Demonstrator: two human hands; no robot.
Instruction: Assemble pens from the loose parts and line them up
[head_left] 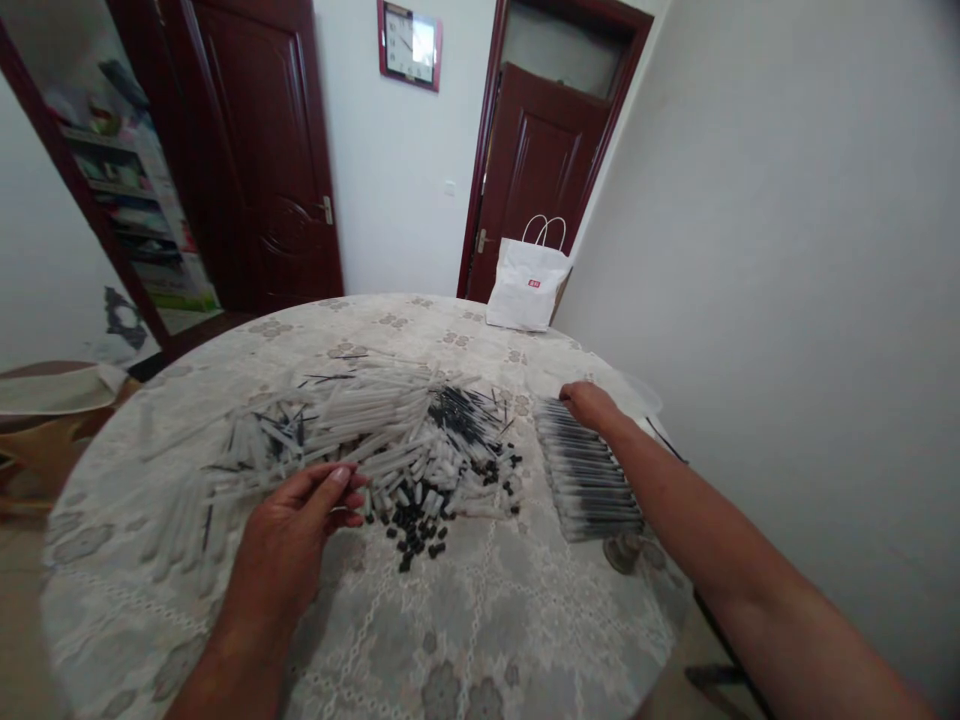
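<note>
My left hand (300,525) is at the near side of a heap of white pen barrels (375,410), thumb and fingers drawn together; what they pinch, if anything, does not show. Reaching forward, my right hand (592,405) has its fingertips closed at the far end of a row of pens (585,475) laid side by side. Whether a pen is between those fingers I cannot make out. Dark thin refills (465,415) lie on the heap's right. Small black plugs (416,525) and short whitish pieces (439,455) are scattered in front of it.
A patterned cloth covers the round table (495,620). A white paper bag (529,285) stands at its far edge. Near the row's close end is a small round metal-looking object (622,552). A wall (787,250) runs along the right, and a chair (60,430) is at left.
</note>
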